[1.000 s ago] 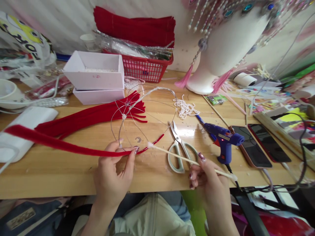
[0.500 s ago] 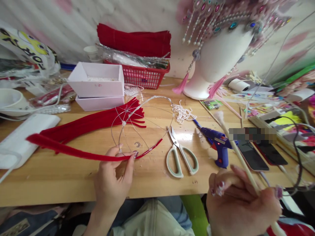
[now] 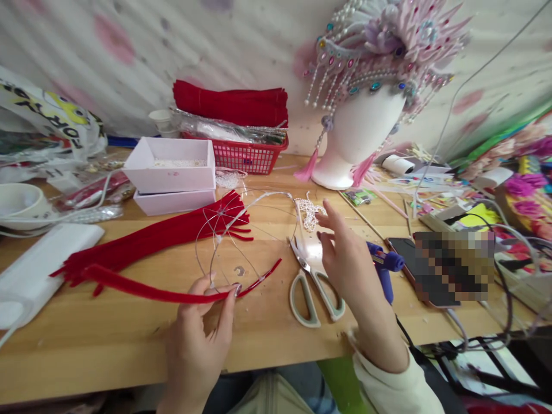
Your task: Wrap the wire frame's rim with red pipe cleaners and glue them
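My left hand (image 3: 198, 333) pinches a red chenille stem (image 3: 150, 292) together with the lower rim of a round wire frame (image 3: 219, 238). The stem's fuzzy length runs left; a short end with a glossy stretch points right. My right hand (image 3: 349, 264) is raised above the table with its fingers apart and nothing visible in them. Just beyond its fingertips lies a heap of white bead strings (image 3: 309, 214). Scissors (image 3: 304, 265) lie partly spread between my hands. A blue glue gun (image 3: 385, 270) is partly hidden behind my right hand and forearm.
Behind the frame lies a red chenille stem bundle (image 3: 172, 233). White boxes (image 3: 170, 175), a red basket (image 3: 248, 156) and a foam head (image 3: 360, 129) with a beaded headdress stand at the back. A phone (image 3: 403, 259) lies at right, a white power strip (image 3: 56, 259) at left.
My right hand has let go of the long pale fuzzy stem and moved left and forward, over the glue gun area. The left hand keeps its pinch. The camera view has tilted up.
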A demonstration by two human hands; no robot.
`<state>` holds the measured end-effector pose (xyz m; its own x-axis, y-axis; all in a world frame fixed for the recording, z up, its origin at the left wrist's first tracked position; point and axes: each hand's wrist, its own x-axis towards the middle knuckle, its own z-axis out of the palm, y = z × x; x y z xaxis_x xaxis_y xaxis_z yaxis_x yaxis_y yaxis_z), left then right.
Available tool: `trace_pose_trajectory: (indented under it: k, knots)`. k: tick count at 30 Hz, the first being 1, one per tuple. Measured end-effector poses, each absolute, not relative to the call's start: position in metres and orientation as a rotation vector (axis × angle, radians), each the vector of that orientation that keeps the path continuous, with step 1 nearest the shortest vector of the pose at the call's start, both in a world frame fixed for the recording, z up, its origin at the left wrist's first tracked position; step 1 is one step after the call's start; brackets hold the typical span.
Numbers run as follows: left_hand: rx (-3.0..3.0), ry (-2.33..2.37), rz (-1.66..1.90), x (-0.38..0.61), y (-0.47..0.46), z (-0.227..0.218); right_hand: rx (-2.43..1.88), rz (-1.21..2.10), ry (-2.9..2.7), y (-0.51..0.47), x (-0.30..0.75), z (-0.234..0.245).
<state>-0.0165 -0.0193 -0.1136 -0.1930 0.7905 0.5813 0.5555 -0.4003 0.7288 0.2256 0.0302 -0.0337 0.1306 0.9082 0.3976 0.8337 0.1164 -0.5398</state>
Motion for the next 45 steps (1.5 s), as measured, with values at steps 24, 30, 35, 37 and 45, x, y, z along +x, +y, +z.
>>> trace_pose_trajectory:
  k: [24, 30, 35, 37, 45]
  knots:
    - [1.485, 1.277, 1.645, -0.022, -0.029, -0.057, -1.421, 0.945, -1.362, 0.006, 0.200, -0.044]
    - [1.435, 1.327, 1.599, -0.023, -0.020, -0.055, -1.257, 1.119, -1.050, -0.006, 0.200, -0.047]
    - [1.350, 1.518, 1.547, -0.019, -0.021, -0.066, -1.314, 1.045, -1.009, -0.013, 0.198, -0.055]
    - [1.290, 1.477, 1.517, -0.016, -0.026, -0.071, -1.339, 1.040, -1.007, -0.016, 0.197, -0.057]
    - [0.779, 1.397, 1.209, -0.001, -0.048, -0.066, -1.366, 1.040, -0.998, -0.022, 0.188, -0.055]
